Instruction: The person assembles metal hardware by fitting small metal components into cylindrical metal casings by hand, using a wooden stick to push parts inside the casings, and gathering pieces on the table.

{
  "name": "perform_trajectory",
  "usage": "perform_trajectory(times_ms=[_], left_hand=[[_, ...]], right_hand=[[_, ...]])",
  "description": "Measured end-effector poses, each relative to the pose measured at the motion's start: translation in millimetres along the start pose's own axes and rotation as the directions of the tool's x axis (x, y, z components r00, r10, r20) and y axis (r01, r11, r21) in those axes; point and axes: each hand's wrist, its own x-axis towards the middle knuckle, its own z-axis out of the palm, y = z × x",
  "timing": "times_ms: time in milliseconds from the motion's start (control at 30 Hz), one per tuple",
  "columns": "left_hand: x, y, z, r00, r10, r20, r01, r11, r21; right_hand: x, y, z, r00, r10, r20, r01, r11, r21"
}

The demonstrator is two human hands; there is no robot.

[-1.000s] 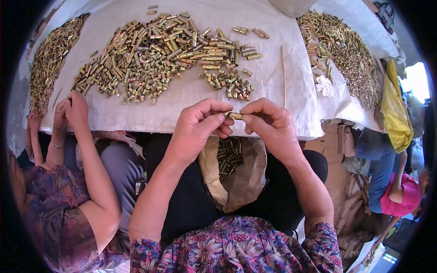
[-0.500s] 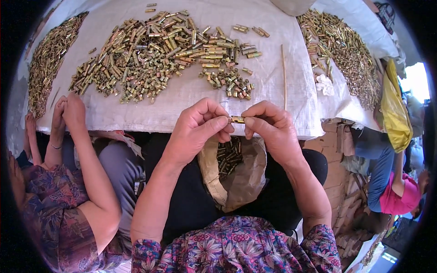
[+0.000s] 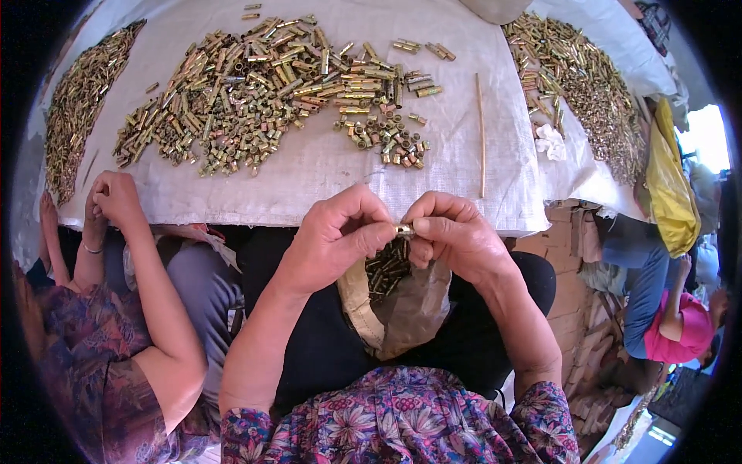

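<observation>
A small brass-coloured metal sleeve [image 3: 403, 231] is pinched between my two hands, just off the table's near edge. My left hand [image 3: 345, 241] grips its left end with thumb and fingertips. On the other end, the thumb and forefinger of my right hand [image 3: 456, 233] are closed. Fingers cover most of the part, so I cannot tell whether it is one piece or two. Right below, an open tan bag [image 3: 417, 313] sits in my lap with several similar metal sleeves [image 3: 386, 274] inside.
Long metal sleeves [image 3: 270, 66] and short metal collars [image 3: 394, 139] lie heaped on the white sheet [image 3: 440, 178]. A thin stick [image 3: 481, 135] lies to the right. More piles flank both sides. A co-worker's hands [image 3: 112, 197] are close on the left; another person [image 3: 680, 325] sits far right.
Both hands have come down and nearer to me with the metal sleeve, now over the bag's far rim. Less of the sleeve shows between my fingers. The left co-worker's hands have dropped slightly.
</observation>
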Motion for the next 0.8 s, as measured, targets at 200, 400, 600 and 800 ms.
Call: perform_trajectory(times_ms=[200,400,600,800], left_hand=[[-3.9,-9.0,10.4,0.981,0.01,0.194,0.053,0.948,-0.315],[-2.7,-10.9,17.0,0.975,-0.006,0.223,0.08,0.942,-0.325],[3.2,-2.2,12.1,0.957,-0.012,0.291,0.136,0.902,-0.409],[7.8,-4.3,-0.9,0.995,-0.056,0.088,0.059,0.998,-0.033]], right_hand=[[-5.1,10.0,-4.2,0.982,-0.071,0.175,0.08,0.996,-0.042],[-21.0,4.8,8.6,0.998,-0.054,0.014,0.054,0.998,0.035],[-21.5,6.6,13.1,0.997,-0.025,0.072,0.008,0.971,0.238],[-13.2,6.4,5.2,0.995,-0.084,0.052,0.086,0.996,-0.036]])
